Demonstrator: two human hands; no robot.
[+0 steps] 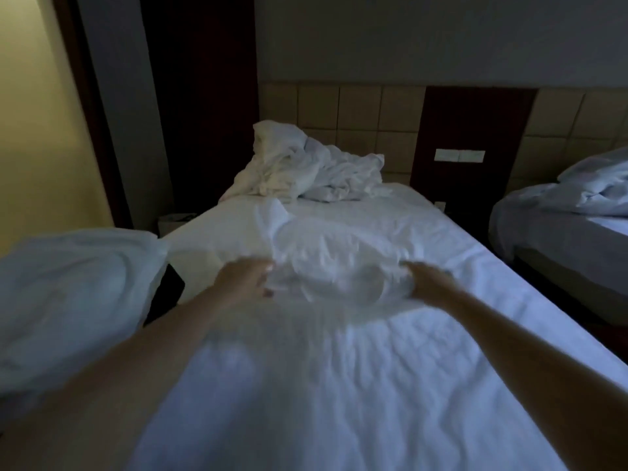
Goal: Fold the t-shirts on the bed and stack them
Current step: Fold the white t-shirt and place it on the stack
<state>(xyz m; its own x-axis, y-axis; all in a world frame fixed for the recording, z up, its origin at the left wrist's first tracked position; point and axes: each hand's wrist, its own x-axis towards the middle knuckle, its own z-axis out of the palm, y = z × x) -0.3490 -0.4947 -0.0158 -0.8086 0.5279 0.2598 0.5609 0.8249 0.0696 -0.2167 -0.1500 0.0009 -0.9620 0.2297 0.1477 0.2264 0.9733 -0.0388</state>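
While reaching out over the middle of the bed [373, 385], gripping 1 white t-shirt [334, 270] by its 2 side edges: pinching the left edge with the left hand [243, 278], thumb on top, and curling round the right edge with the right hand [426, 283]. Blurring at the fingers, yet reading as closed on cloth on both sides. Holding wide apart, probably to keep the fabric spread and square for a fold; judging this an early fold step.

Lying mid-bed, about halfway between the side edges, bunching into soft creases between the hands. Looking plain white, thin, limp; blending into the white sheet in the dim light, so not making out neckline or sleeves.

Waiting at the head end, toward the left corner: rumpled heap of white garments [306, 168], likely more shirts. Resting off the left edge: pillow [74, 300]. Showing beyond the right edge: 2nd bed [560, 232]. Not yet spotting any folded stack.
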